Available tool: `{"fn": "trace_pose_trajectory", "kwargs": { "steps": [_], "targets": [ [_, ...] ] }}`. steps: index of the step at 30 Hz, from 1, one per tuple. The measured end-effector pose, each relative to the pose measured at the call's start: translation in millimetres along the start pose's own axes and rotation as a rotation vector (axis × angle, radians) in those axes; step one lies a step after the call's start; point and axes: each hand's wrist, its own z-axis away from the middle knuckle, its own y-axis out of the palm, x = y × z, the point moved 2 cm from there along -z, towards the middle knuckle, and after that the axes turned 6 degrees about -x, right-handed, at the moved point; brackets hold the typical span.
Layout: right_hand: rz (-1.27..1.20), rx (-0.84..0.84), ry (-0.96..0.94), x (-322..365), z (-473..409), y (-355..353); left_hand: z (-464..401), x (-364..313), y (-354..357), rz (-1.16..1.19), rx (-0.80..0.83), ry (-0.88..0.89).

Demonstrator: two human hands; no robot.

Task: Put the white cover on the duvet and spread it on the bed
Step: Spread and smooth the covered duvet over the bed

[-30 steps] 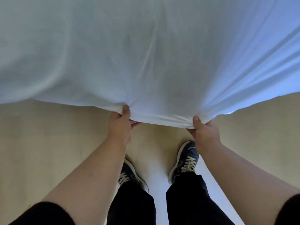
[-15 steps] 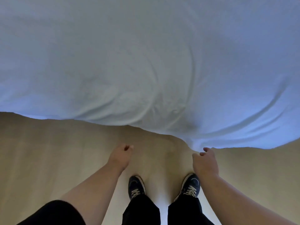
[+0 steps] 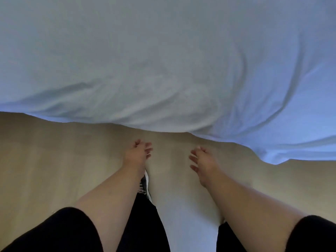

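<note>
Head view, looking down. The white covered duvet (image 3: 163,60) fills the whole upper half of the picture, its surface softly wrinkled, with long creases curving through the right side. Its near edge runs across the picture from the left border, dips lower toward the right and ends in a drooping fold near the right border. What lies under it cannot be seen, so whether it rests flat on the bed cannot be told.

Below the edge: pale wooden floor (image 3: 45,170).

Left hand (image 3: 137,155) held out just short of the duvet edge, apart from it, fingers loosely spread; grip open, holding nothing. Right hand (image 3: 203,162) beside it, also clear of the fabric, fingers splayed, grip open and empty. The two hands are near each other with a strip of floor between them.

Both forearms bare; black sleeves (image 3: 54,231) at the bottom corners. Black trousers (image 3: 145,224) in the bottom centre. One dark shoe (image 3: 145,186) with white laces shows partly behind the left forearm.
</note>
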Motion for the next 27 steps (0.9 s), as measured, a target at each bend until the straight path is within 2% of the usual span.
{"fn": "trace_pose_trajectory", "kwargs": {
  "steps": [3, 5, 10, 13, 16, 19, 21, 23, 25, 27],
  "targets": [
    [-0.336, 0.04, 0.044, 2, -51, 24, -31, 24, 29, -0.046, 0.2, -0.055],
    [-0.535, 0.07, 0.036, 9, -77, 31, -43, 34, 43, 0.006, 0.307, -0.099],
    [-0.951, 0.076, -0.033, 32, -82, 30, -49, 37, 63, 0.173, 0.449, -0.259],
    [-0.898, 0.057, -0.063, 16, -52, 31, -46, 20, 65, 0.375, 0.434, -0.286],
    [-0.736, -0.137, 0.04, -37, -18, 18, -42, 4, 56, 0.619, 0.438, -0.272],
    [-0.544, -0.285, 0.084, -58, 19, 0, -34, -7, 29, 0.766, 0.442, -0.256],
    [-0.286, -0.371, 0.055, -56, 29, -12, -31, -19, -3, 0.851, 0.376, -0.253],
    [-0.175, -0.39, 0.041, -51, 37, -20, -29, -36, -38, 0.84, 0.253, -0.227],
    [-0.075, -0.404, 0.016, -48, 43, -23, -37, -37, -75, 0.578, -0.045, -0.154],
    [0.063, -0.438, -0.007, -48, 44, -21, -36, -18, -108, 0.173, -0.328, -0.055]
  ]
}}
